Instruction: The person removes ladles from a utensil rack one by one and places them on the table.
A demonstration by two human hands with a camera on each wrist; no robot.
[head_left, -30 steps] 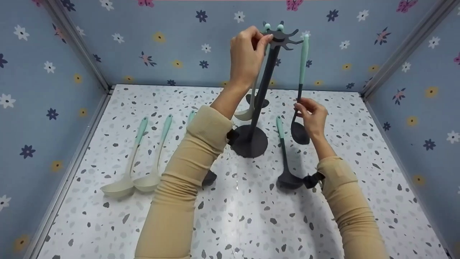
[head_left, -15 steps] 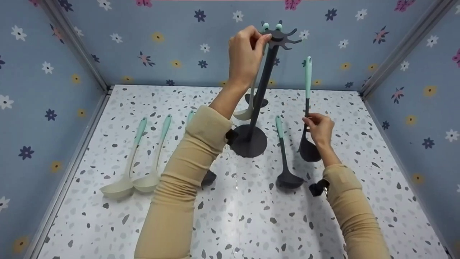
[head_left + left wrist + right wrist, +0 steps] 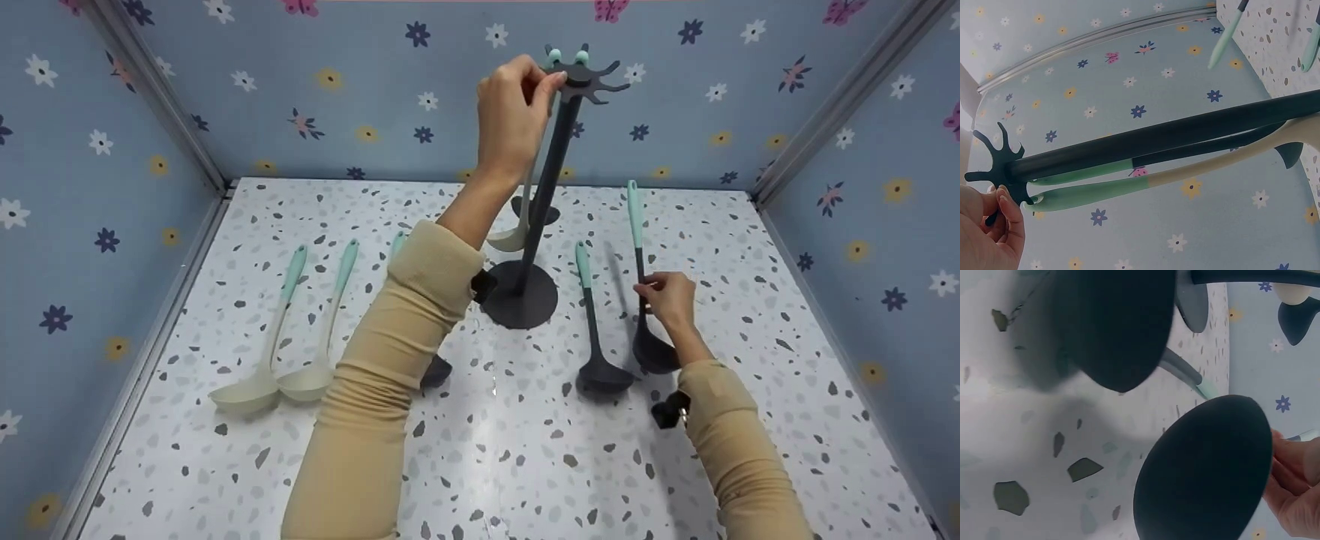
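My left hand (image 3: 514,112) pinches the top of a dark utensil stand (image 3: 559,150), by its ring of curved hooks. From those hooks hang a cream ladle (image 3: 1202,164) and a dark utensil (image 3: 1196,152), both with mint handles. Thumb and fingers of my right hand (image 3: 670,300) pinch the dark shaft of a black ladle (image 3: 654,351), its mint handle pointing away and its bowl low over the table. In the right wrist view its bowl (image 3: 1204,467) covers part of the hand. To its left lies another black ladle (image 3: 602,375).
Two cream ladles (image 3: 251,394) with mint handles lie on the left of the speckled table (image 3: 495,465). Beside them a dark bowl (image 3: 435,373) and a mint handle tip show from behind my left forearm. Flowered walls (image 3: 337,97) enclose the back and sides.
My right hand has brought the black ladle down from beside the stand's hooks toward the table, nearer to me and slightly right. My left hand has stayed on the stand.
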